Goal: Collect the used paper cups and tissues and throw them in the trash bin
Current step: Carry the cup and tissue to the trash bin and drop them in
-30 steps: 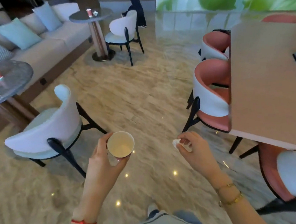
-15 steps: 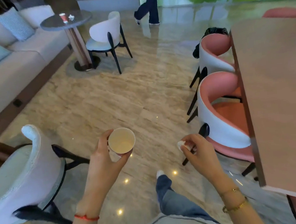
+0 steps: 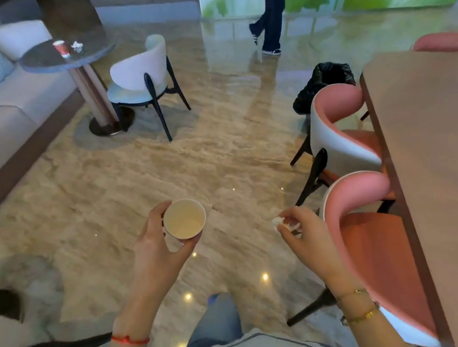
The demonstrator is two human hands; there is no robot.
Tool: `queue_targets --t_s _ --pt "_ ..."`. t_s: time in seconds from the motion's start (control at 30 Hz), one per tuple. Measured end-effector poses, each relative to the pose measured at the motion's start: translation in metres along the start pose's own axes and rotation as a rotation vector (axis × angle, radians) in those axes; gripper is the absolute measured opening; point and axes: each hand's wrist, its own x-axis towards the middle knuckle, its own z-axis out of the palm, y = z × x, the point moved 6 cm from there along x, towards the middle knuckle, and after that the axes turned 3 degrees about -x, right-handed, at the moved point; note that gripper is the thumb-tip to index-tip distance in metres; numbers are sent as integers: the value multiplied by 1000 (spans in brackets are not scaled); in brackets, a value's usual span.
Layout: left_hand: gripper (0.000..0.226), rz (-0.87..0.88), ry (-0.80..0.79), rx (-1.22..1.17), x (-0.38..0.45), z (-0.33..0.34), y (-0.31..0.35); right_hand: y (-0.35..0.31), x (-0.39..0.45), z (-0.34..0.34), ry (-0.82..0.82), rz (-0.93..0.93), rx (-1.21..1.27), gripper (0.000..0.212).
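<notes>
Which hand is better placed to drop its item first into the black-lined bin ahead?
Probably right: the right hand, pinching the tissue, is on the bin's side; the left hand grips the cup.

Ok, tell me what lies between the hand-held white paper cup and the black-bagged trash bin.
In the head view, only bare marble floor lies between the white paper cup and the black-bagged trash bin.

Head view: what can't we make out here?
- Trash bin: head view, only the black bag top shows; the pink chair hides the rest.
- Tissue: mostly hidden inside the right hand grip.
- Paper cup outer wall: hidden by its rim and the left hand.
- Far table: red cup and crumpled white item too small to tell their state.
</notes>
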Motion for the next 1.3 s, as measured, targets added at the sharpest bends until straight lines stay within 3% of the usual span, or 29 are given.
queue_targets --t_s 0.27,0.63,0.97,1.3 --pt "75 86 -86 -49 209 74 -21 35 182 18 69 53 -9 12" --pt "71 274 -265 -94 505 180 14 73 436 -8 216 167 16 8" --pt "68 331 -394 -132 700 314 37 175 616 -26 295 314 14 11" --pt "69 356 -420 -115 909 447 110 274 843 -108 330 310 -36 9"
